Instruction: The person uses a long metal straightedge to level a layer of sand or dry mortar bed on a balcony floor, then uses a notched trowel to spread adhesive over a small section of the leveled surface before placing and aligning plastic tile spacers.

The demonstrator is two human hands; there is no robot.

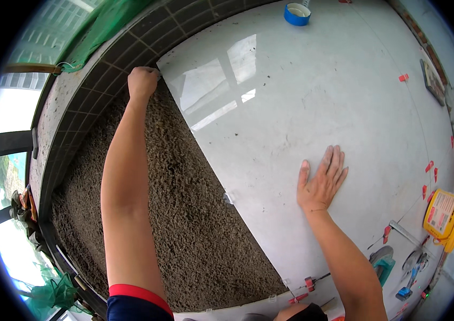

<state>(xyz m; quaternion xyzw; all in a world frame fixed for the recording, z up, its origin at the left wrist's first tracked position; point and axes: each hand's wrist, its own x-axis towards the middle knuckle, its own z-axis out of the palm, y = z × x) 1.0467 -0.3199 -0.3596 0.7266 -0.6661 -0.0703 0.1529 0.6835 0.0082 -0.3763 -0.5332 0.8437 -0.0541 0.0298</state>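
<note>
A large glossy pale grey floor tile (269,134) lies flat, its left edge bordering a bed of loose brown mortar (184,214). At the tile's far left corner, beside the dark tiled wall (98,80), my left hand (143,83) is closed with the fingers curled at the edge. A small greyish bit shows by those fingers; what they grip is mostly hidden. My right hand (322,182) rests palm down on the tile, fingers spread, holding nothing. Between the two, a small clear clip (229,198) sticks out from the tile's left edge.
A blue tape roll (297,15) lies on the far tile. Red wedges (403,78) follow the joints at right. A yellow bucket (443,218), a green suction cup (382,262) and a blue-handled tool (410,278) are near right. Windows (13,155) line the left.
</note>
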